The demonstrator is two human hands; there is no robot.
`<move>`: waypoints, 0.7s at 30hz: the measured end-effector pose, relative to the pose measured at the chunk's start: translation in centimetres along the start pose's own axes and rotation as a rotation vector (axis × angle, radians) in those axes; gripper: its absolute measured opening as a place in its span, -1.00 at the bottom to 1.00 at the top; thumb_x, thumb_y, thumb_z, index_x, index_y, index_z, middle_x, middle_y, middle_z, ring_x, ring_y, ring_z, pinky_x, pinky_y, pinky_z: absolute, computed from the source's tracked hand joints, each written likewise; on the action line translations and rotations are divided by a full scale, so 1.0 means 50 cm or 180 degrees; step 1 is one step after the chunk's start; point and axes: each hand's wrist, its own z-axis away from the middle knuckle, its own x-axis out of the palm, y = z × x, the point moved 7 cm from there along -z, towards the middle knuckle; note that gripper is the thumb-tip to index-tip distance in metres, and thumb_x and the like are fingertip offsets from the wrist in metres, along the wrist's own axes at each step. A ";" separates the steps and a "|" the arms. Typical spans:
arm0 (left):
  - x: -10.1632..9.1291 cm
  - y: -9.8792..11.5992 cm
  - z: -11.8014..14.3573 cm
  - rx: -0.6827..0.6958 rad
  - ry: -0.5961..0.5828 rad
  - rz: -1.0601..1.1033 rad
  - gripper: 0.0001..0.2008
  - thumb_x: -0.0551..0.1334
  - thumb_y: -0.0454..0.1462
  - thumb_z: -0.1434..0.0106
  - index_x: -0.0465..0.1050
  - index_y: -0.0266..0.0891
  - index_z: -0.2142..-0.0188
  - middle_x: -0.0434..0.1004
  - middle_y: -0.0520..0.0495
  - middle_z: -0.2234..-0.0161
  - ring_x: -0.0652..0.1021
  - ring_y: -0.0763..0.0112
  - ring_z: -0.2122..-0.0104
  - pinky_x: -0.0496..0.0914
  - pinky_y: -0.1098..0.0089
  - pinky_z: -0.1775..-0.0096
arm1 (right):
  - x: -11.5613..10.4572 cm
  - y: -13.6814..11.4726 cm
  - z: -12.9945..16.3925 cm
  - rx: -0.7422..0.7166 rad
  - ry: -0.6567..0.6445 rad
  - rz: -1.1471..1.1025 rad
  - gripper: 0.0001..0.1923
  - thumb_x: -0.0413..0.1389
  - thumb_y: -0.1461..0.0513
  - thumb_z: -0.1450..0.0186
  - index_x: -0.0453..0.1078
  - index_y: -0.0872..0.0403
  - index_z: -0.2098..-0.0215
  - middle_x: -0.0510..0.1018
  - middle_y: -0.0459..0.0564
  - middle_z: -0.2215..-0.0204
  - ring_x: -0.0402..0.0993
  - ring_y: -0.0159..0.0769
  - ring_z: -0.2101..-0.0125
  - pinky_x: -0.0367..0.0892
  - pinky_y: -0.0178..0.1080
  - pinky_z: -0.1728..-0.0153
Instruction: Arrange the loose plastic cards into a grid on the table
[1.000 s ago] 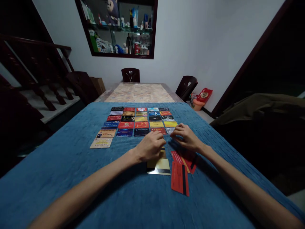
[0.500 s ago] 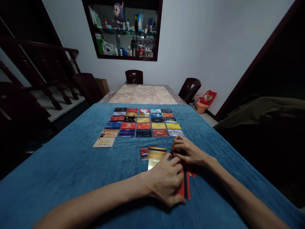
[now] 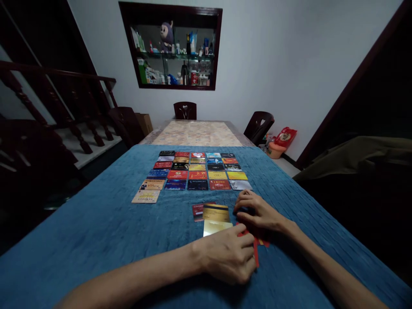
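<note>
My left hand (image 3: 230, 253) is closed, fingers curled over a red card (image 3: 256, 253) near the front of the blue cloth. Most of that card is hidden under the hand. Just beyond it, my right hand (image 3: 257, 210) is bent with fingertips down on the cloth. Something dark shows beneath those fingers, too covered to make out. More red and orange cards (image 3: 264, 241) stick out below the right palm. Left of the hands, a gold card with a black stripe (image 3: 216, 212) overlaps a dark red card (image 3: 197, 211), and a shiny pale gold card (image 3: 215, 227) lies nearest me.
Several cards lie in rows, including a silver card (image 3: 240, 185), a red card (image 3: 220, 184) and a cream card (image 3: 146, 196) at the near left. Past the blue cloth (image 3: 112, 240) is the patterned tabletop (image 3: 196, 133). Dark chairs (image 3: 185, 110) surround the table.
My left hand's fingers have curled in further, and less of the red card shows. My right hand stays about where it was. The whole view has tilted slightly upward.
</note>
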 end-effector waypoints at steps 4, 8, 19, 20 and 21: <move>-0.025 -0.012 0.003 0.0057 0.0156 -0.0168 -0.75 0.11 -0.43 -0.29 0.42 -0.30 0.51 0.39 -0.08 0.53 0.38 0.34 0.44 0.32 0.26 0.28 | -0.006 -0.003 0.000 -0.0037 0.0168 -0.0080 -0.80 0.09 0.16 -0.39 0.52 0.05 0.30 0.56 0.01 0.34 0.37 -0.21 0.21 0.31 -0.10 0.10; -0.040 -0.046 0.023 -0.0276 0.0401 -0.0193 -0.74 0.08 -0.43 -0.32 0.41 -0.31 0.48 0.38 -0.06 0.53 0.37 0.35 0.44 0.32 0.26 0.27 | -0.015 -0.005 -0.001 -0.0009 0.0346 -0.0189 -0.74 0.04 0.13 -0.43 0.51 0.05 0.29 0.57 0.00 0.35 0.39 -0.22 0.21 0.32 -0.13 0.12; -0.054 -0.149 0.130 -0.1756 0.0684 0.0499 -0.88 0.10 -0.42 -0.30 0.39 -0.31 0.33 0.48 -0.12 0.45 0.44 0.29 0.35 0.35 0.31 0.31 | -0.012 -0.002 -0.004 0.0153 0.0434 -0.0538 -0.60 -0.08 0.02 -0.48 0.52 0.03 0.21 0.56 0.02 0.31 0.40 -0.20 0.19 0.31 -0.10 0.11; -0.053 -0.154 0.138 -0.1835 0.0725 0.0573 -0.89 0.11 -0.43 -0.29 0.40 -0.31 0.32 0.49 -0.12 0.44 0.44 0.29 0.34 0.35 0.32 0.31 | -0.010 -0.005 -0.004 0.0153 0.0399 -0.0565 -0.59 -0.08 0.01 -0.47 0.52 0.03 0.19 0.56 0.03 0.30 0.40 -0.19 0.18 0.32 -0.09 0.11; -0.050 -0.158 0.146 -0.1912 0.0759 0.0649 -0.89 0.11 -0.43 -0.29 0.41 -0.31 0.30 0.50 -0.12 0.43 0.45 0.30 0.34 0.36 0.33 0.31 | -0.007 -0.007 -0.004 0.0161 0.0369 -0.0588 -0.59 -0.09 0.01 -0.47 0.52 0.03 0.18 0.55 0.04 0.28 0.40 -0.18 0.18 0.32 -0.09 0.11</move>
